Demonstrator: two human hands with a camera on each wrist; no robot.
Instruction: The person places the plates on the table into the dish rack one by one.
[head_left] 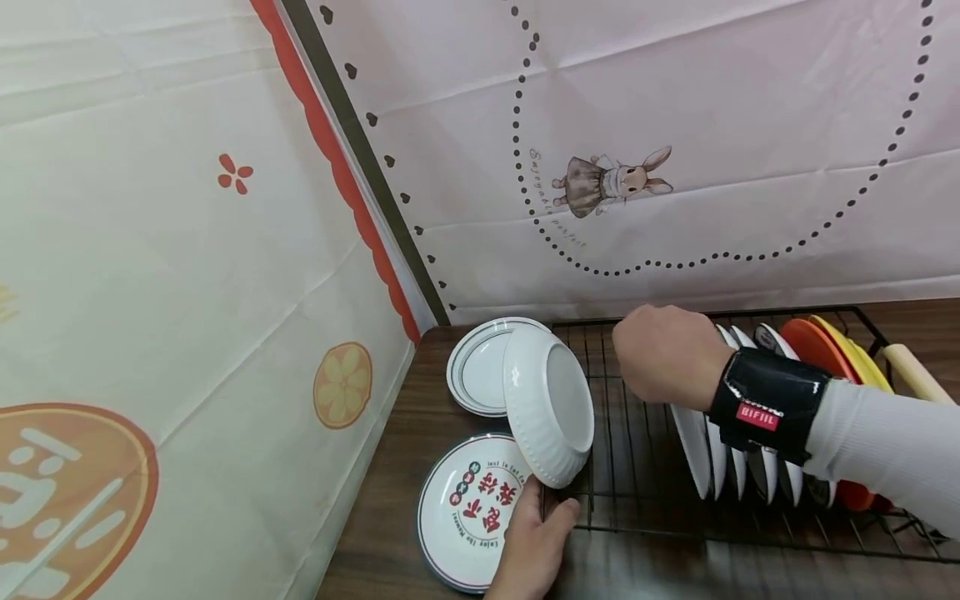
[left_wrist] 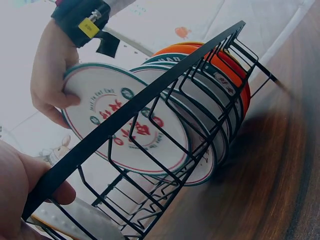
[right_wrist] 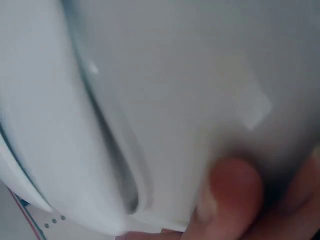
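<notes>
Racked plate (left_wrist: 100,100), the one with the red print and green ring, is standing upright in the front slot of the black wire rack (left_wrist: 200,60), at the head of a row of white plates, with an orange plate (head_left: 813,346) and a yellow plate (head_left: 855,350) standing at the far end. You are gripping its top rim with your right hand (left_wrist: 47,75), fingers curled over the edge and thumb pressing the face; the right wrist view is showing only that thumb (right_wrist: 235,195) against a blurred white surface. Your left hand (head_left: 532,542) is lying at the rack's front left corner, just under a white ribbed bowl (head_left: 547,400) that is standing on its edge there, and over a flat plate (head_left: 465,508) of the same print on the wooden table (head_left: 390,467). Whether those left fingers are clasping the wire, the bowl, or nothing, I cannot tell. A plain ringed plate (head_left: 476,367) is lying behind the bowl. Judgement: you are holding the rim from one side only, so you should be keeping the plate in line with its slot, since any twist would be knocking it against its neighbour. The tilted bowl is looking unsteady; you should be bracing it or the rack firmly with the left hand while the right is working.
</notes>
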